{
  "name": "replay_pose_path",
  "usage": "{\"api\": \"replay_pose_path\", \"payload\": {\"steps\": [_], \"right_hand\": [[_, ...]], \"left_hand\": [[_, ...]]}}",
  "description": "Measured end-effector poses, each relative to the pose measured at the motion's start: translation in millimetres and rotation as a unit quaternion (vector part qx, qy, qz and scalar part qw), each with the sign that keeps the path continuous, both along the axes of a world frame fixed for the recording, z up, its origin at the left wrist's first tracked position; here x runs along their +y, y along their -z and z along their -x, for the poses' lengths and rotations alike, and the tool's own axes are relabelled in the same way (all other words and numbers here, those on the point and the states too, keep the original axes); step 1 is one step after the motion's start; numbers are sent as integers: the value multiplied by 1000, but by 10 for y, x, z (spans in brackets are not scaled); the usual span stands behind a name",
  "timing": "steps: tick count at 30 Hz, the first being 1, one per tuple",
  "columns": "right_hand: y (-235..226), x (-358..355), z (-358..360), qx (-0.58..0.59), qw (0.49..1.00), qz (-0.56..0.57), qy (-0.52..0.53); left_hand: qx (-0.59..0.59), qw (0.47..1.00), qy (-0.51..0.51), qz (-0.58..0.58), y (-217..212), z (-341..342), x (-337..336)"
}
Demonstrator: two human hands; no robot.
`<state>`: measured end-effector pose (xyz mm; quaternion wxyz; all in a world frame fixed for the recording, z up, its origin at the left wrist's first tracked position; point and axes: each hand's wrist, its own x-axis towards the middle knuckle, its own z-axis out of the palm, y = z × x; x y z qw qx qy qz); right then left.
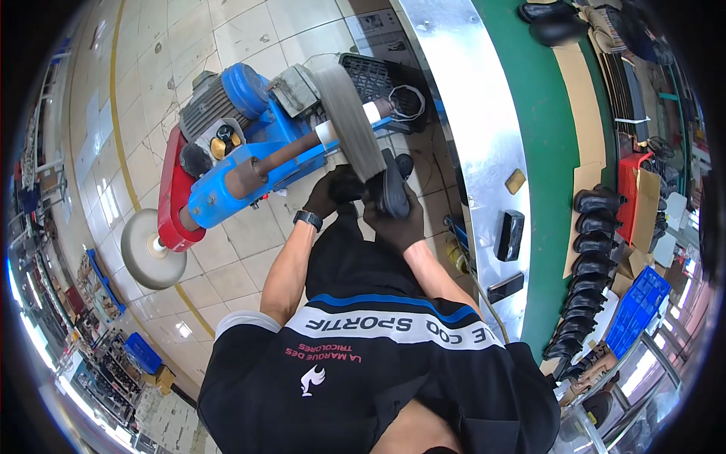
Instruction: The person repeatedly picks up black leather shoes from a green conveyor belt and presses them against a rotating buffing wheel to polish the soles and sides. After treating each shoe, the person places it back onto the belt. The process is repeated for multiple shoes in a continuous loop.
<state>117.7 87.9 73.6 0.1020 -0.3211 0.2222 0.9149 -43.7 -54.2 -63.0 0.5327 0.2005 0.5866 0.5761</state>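
My right hand (pixel 398 225), in a dark glove, is closed around a black shoe (pixel 393 193). The shoe is up against the lower edge of a wide grey buffing wheel (pixel 349 125), and its upper end is partly hidden there. My left hand (pixel 322 195), also gloved, is closed on a dark rounded thing (pixel 346 185) that looks like another black shoe, mostly covered by fingers and shadow. It sits just below and left of the wheel. Both forearms reach forward over my lap.
The wheel's shaft belongs to a blue machine (pixel 219 195) with a motor (pixel 215 104), a red guard (pixel 172 193) and a pale disc wheel (pixel 153 250). A black crate (pixel 370 69) stands behind. On the right runs a metal-edged green bench (pixel 548 163) with a row of black shoes (pixel 590 265).
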Motion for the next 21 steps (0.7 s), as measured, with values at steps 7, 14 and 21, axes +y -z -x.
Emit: {"api": "replay_pose_path", "payload": {"steps": [7,14,21], "right_hand": [[312,186,247,-98,987,123,31],[624,213,433,-147,984,102,12],[836,265,116,-96,979,168,67]], "left_hand": [[245,950,144,129,-80,40,132],[310,893,299,129,-22,154,56],[365,861,309,172,1003,-165,-392]]}}
